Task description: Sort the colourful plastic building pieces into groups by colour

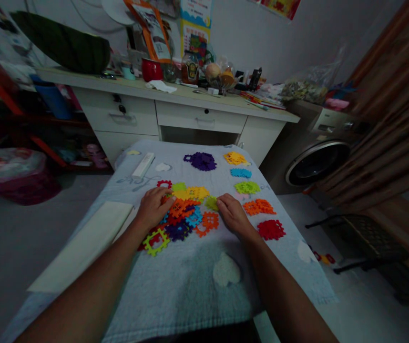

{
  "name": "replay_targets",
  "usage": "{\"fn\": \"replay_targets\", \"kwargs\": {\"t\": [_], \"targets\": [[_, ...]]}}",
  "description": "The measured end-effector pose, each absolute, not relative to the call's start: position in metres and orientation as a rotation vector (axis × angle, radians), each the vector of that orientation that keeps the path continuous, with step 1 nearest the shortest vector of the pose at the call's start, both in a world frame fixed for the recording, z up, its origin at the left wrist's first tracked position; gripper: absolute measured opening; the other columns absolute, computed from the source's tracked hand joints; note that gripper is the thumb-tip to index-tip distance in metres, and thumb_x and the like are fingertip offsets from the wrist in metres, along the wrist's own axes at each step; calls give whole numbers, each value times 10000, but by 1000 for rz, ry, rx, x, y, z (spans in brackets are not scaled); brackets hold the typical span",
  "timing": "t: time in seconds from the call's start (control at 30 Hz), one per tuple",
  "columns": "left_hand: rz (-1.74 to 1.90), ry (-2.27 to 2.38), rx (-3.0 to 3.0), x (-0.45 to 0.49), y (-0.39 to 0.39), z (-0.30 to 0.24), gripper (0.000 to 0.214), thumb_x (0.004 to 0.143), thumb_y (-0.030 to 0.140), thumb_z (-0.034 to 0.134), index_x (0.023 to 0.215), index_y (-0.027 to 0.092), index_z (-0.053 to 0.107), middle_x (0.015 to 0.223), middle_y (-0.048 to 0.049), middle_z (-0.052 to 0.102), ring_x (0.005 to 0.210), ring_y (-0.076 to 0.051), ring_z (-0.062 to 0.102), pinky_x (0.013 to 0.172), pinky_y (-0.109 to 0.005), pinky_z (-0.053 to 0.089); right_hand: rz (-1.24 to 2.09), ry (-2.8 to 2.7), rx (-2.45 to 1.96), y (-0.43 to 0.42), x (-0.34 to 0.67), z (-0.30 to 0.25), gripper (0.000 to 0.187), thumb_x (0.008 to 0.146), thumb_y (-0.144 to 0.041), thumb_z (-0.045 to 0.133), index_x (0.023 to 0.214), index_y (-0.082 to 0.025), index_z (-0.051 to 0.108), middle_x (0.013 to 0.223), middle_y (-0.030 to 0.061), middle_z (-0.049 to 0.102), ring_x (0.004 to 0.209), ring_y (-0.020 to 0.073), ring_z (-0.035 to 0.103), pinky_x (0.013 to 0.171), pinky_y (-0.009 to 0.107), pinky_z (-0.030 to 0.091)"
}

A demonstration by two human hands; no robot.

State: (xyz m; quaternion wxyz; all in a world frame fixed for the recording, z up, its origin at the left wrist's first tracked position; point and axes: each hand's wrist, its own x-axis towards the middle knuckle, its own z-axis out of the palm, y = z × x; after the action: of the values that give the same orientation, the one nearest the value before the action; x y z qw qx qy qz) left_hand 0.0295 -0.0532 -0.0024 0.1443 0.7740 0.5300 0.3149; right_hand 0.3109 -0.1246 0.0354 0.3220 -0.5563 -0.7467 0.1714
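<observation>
From the head view, both forearms reach over a pale cloth point(190, 286) spread on a small table. Between the hands lies a heap point(186, 214) of mixed plastic tiles, close to the body and so within easy reach of both. The left hand point(153, 206) rests palm down on the heap's left edge, fingers loosely curled over orange tiles; I cannot tell whether it pinches one. The right hand point(233, 214) lies palm down at the heap's right edge, fingers stretched onto a lime tile point(212, 203), touching it, its grip unclear. Beyond and to the right, single-colour piles sit apart from one another, so the colours stay separate: purple pile point(200, 161), yellow pile point(235, 157), blue pile point(240, 173), green pile point(247, 187), orange pile point(259, 206), red pile point(270, 229). A remote point(143, 165) lies far left, clear of the tiles. Behind stand a desk point(197, 112) and a washer point(315, 162).
</observation>
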Motion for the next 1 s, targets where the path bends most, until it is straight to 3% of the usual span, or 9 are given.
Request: {"fn": "replay_targets", "kwargs": {"t": [0.17, 0.33, 0.63, 0.8, 1.0], "targets": [[902, 1540, 2225, 30, -54, -3, 412, 862, 513, 448, 1039, 214, 668, 1135, -85, 679, 1112, -271, 581, 1014, -442, 407, 487, -1724, -1631, -118, 317, 20, 342, 922, -306, 441, 1217, -177, 555, 875, 34, 624, 777, 179, 576, 754, 305, 469], [905, 1530, 2231, 29, -53, -3, 423, 863, 515, 448, 1047, 204, 668, 1127, -91, 681, 1113, -277, 583, 1014, -446, 409, 313, -1989, -1729, -119, 324, 20, 616, 755, -314, 679, 1318, -122, 517, 1251, 160, 560, 1139, 270, 499, 1026, 422, 387], [911, 1534, 2229, 31, -54, -1, 413, 861, 505, 450, 1035, 202, 670, 1118, -95, 683, 1097, -282, 593, 1023, -459, 410, 392, -2141, -1717, -124, 334, 27, 522, 756, -254, 670, 1262, -162, 580, 1207, 115, 610, 1118, 248, 539, 1001, 395, 408], [911, 1525, 2231, 30, -53, -2, 420, 863, 503, 447, 1040, 195, 671, 1113, -98, 685, 1097, -280, 594, 1023, -460, 413, 182, -2023, -1807, -112, 348, 33, 456, 763, -236, 668, 1206, -144, 616, 1212, 139, 641, 1130, 276, 559, 1031, 440, 388], [918, 1520, 2242, 29, -51, -7, 424, 871, 509, 450, 1056, 197, 669, 1128, -91, 685, 1105, -278, 591, 1018, -453, 413, -23, -1910, -1998, -87, 372, 45, 409, 791, -179, 625, 1193, -101, 622, 1234, 164, 636, 1144, 275, 563, 1034, 412, 383]]}}
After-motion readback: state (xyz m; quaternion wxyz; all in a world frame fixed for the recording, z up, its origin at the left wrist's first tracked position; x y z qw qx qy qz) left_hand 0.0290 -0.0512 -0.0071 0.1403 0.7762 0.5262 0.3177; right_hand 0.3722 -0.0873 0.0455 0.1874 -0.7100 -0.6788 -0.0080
